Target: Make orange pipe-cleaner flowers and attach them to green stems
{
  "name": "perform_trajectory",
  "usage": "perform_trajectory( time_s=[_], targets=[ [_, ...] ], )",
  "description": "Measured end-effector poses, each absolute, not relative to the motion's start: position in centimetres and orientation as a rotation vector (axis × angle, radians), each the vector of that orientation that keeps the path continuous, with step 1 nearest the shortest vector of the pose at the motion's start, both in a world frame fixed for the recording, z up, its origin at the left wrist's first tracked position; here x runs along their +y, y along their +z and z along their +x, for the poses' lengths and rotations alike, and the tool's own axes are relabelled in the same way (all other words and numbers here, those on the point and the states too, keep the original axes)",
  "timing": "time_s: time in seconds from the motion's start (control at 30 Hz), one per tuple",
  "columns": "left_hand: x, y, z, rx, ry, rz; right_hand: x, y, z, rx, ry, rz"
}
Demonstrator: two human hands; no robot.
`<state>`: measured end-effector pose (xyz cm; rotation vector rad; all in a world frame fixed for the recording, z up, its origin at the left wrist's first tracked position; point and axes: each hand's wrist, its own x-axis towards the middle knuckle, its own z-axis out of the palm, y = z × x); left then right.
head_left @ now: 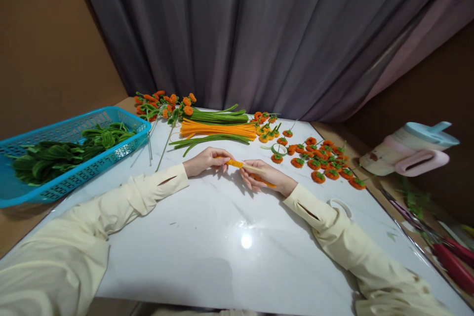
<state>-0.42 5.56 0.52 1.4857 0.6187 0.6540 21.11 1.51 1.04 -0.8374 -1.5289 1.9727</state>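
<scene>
Orange fuzzy strand, wound in tight turns as a coil (235, 163) around a pale stick (254, 170), sits between the hands above the middle of the white tabletop (177, 261).

Left hand (209, 159): thumb and fingers pinched at the coil's left end, probably to stop the turns from slipping or springing loose.
Right hand (261, 174): closed lightly on the stick, just beside the coil's other end; likely steadies it as an axle. A loose orange length (264, 181) lies along the fingers; whether they grip it cannot be told.

Layout: orange strands (222, 129) lie straight and parallel just beyond the hands, between two green bundles (218, 116) (222, 139). Sorting by colour presumably lets one be drawn without tangling. Orange-and-green heads (326, 158) are spread to the right, most stalks uppermost, perhaps so the rounded parts are not crushed. Tape roll (279, 150) lies among the nearest heads, within easy reach.

Leaves (107, 136) are gathered in a blue basket (91, 170) at left, apart from the strands. Lidded cup (400, 148) and red-handled tool (452, 261) stand off at the right edge, seemingly to leave the near surface free for both forearms.
</scene>
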Motion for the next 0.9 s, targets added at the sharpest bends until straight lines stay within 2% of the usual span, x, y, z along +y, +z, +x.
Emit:
perform_trajectory(
  time_s=[0.37,0.9],
  targets=[
    [5.6,0.0,0.0,0.693,0.805,1.501,1.3,1.5,20.6,-1.435,1.912,-0.930],
    [4.3,0.2,0.4,0.806,1.062,1.873,1.7,1.2,20.8,-1.420,1.944,-0.973]
  ],
)
